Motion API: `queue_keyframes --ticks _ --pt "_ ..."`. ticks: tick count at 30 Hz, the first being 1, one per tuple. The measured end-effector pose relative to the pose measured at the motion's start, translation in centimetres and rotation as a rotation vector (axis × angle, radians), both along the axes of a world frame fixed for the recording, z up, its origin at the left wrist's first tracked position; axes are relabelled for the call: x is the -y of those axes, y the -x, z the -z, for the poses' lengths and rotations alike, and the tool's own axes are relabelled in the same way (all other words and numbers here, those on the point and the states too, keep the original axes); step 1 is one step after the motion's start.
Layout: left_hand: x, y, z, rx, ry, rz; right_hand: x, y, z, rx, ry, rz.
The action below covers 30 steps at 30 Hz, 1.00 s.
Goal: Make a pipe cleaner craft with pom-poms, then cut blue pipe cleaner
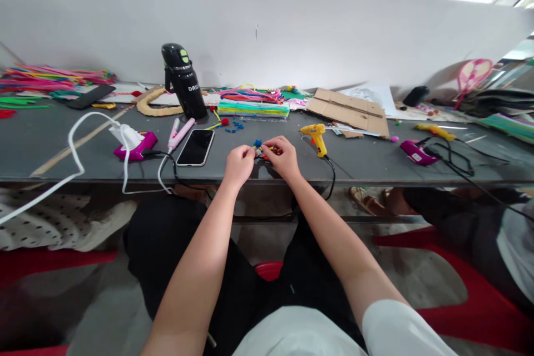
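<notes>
My left hand (240,166) and my right hand (285,158) meet just above the table's front edge, both closed with fingertips pinched together. Between them is a small craft piece with a blue tuft (257,143) on top and bits of yellow and red below. Fingers cover much of it, so its exact kind cannot be made out. To the right of my right hand lies a yellow hot glue gun (316,136) with a black cord. Beyond my hands, small blue pieces (237,125) and a red pompom-like bit (225,122) are scattered.
Left of my hands are a phone (196,148), a pink-and-white styling-iron-like tool (182,132), a purple power strip (136,146) and a black bottle (183,80). Bundled pipe cleaners (253,109) and cardboard (350,111) lie farther back. Another purple power strip (419,153) with cables sits right. People sit on both sides.
</notes>
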<state>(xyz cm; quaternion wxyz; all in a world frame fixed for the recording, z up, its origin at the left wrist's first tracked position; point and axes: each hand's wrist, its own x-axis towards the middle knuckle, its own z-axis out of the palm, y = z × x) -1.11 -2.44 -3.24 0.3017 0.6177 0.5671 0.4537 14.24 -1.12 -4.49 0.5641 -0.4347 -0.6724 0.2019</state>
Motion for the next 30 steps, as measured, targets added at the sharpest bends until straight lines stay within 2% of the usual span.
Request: queue_keyframes --ticks 8,23,27,30 --pt "0.17 -0.07 -0.24 -0.048 -0.031 0.009 0.0 0.01 -0.12 0.037 -0.013 -0.043" --pt "0.14 0.07 -0.08 -0.053 -0.031 0.052 0.27 0.01 -0.25 0.04 -0.024 -0.015" --pt "0.04 0.06 -0.13 0.015 -0.002 0.036 0.3 -0.01 -0.35 0.008 -0.014 0.008" --pt "0.08 -0.04 -0.37 0.16 0.061 0.035 0.21 -0.11 -0.32 -0.059 0.011 0.021"
